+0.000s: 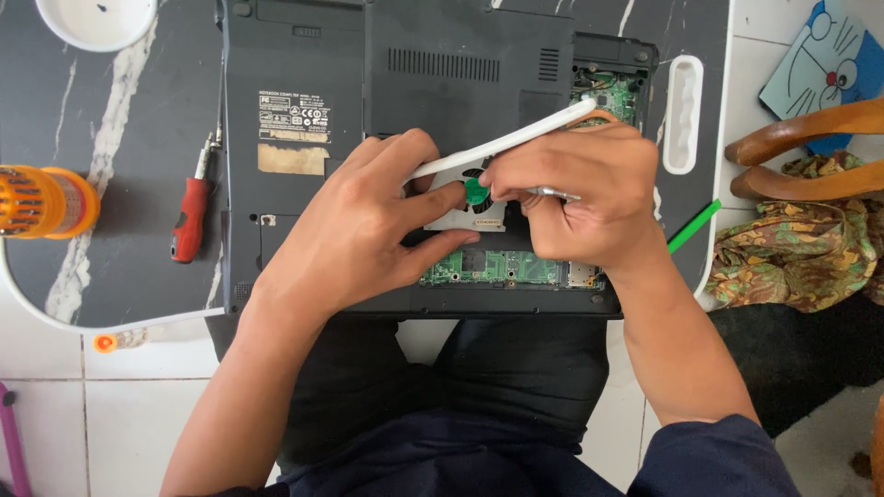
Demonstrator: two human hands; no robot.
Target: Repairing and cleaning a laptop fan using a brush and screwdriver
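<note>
A dark laptop lies upside down on a marble-patterned lap table, part of its bottom cover off and a green circuit board showing. My left hand rests on the case, fingers on the silver fan housing. My right hand holds a long white brush-like tool and a thin metal tool beside a small green piece over the fan. My fingers hide most of the fan.
A red-handled screwdriver lies left of the laptop. An orange tool case sits at the left edge, a white bowl at the top left. A green stick and wooden chair parts lie right.
</note>
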